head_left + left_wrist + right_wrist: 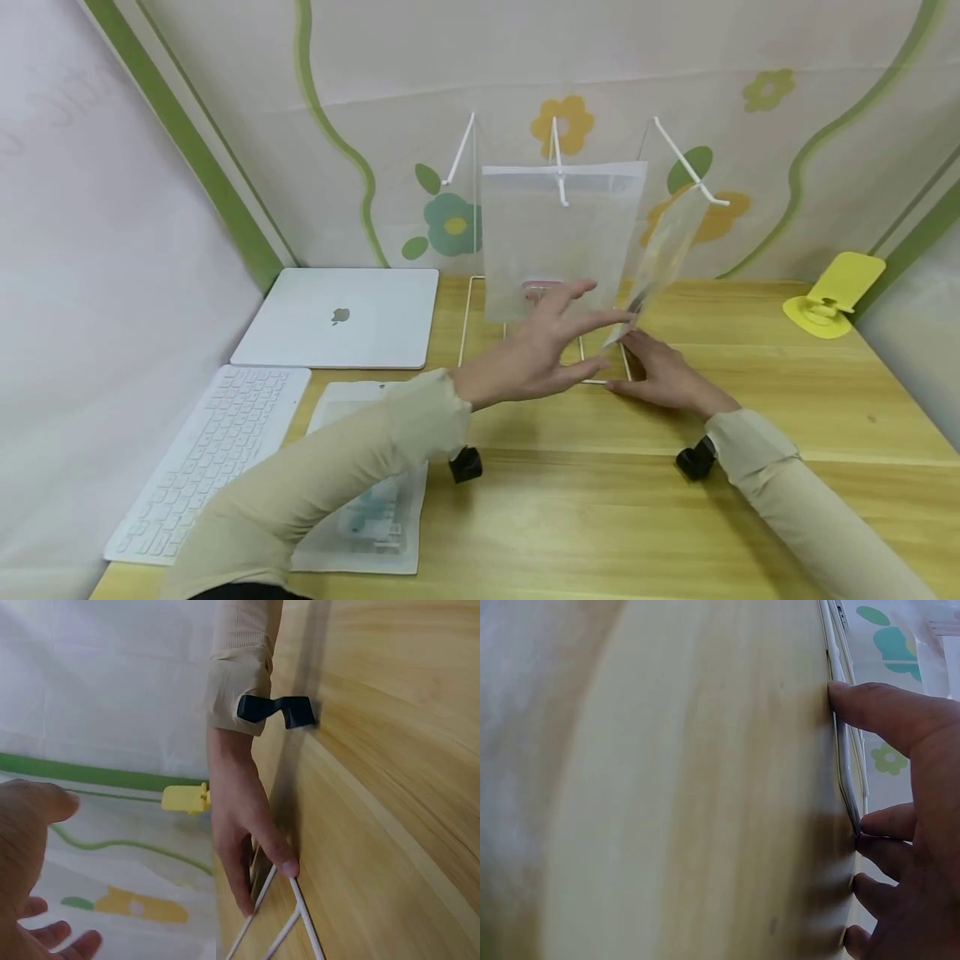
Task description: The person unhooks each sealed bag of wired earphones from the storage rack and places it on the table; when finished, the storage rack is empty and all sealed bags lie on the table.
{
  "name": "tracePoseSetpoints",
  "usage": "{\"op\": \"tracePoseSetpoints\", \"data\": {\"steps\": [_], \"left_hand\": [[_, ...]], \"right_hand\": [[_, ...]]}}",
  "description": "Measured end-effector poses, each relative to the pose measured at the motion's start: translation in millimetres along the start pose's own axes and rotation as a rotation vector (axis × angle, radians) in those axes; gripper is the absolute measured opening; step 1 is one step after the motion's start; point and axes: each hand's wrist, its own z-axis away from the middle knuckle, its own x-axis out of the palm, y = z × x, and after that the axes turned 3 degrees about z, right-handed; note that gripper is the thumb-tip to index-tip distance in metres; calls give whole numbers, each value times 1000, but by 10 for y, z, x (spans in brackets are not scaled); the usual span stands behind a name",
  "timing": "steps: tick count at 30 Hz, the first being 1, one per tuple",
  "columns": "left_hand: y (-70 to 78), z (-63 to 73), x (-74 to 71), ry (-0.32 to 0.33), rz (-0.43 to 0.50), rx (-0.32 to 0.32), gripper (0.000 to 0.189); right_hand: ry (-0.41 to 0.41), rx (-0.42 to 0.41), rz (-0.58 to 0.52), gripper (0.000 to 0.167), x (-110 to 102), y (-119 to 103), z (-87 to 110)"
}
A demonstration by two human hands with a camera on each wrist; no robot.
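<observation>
A white wire display rack (628,363) with hooks stands on the table. From its middle hook hangs a frosted zip bag (562,225) with a small pinkish item low inside. Another clear bag (670,237), seen nearly edge-on, hangs from the right hook. My left hand (540,346) is spread in front of the bags, its fingers stretched toward the right bag's lower edge; in the left wrist view it holds nothing. My right hand (663,371) grips the front right corner of the rack's base, thumb (862,705) on one wire and fingers on the other.
To the left lie a closed silver laptop (337,317) and a white keyboard (217,458). A flat frosted pouch (401,533) with printing lies partly under the left forearm. A yellow phone stand (836,292) is at the back right. A patterned cloth wall (450,50) rises behind the table.
</observation>
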Motion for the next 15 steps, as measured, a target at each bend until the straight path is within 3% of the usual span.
{"op": "tracePoseSetpoints", "data": {"steps": [3, 5, 7, 15], "left_hand": [[-11, -167, 117, -90, -12, -33, 54], [-34, -271, 191, -99, -5, -58, 57], [-59, -368, 256, -74, 10, -81, 57], [-112, -668, 446, 66, 136, -209, 56]], "right_hand": [[4, -18, -12, 85, -8, 3, 7], [14, -34, -25, 77, -10, 0, 7], [22, -49, -34, 73, -9, -2, 9], [17, -50, -39, 92, -17, 1, 9]]}}
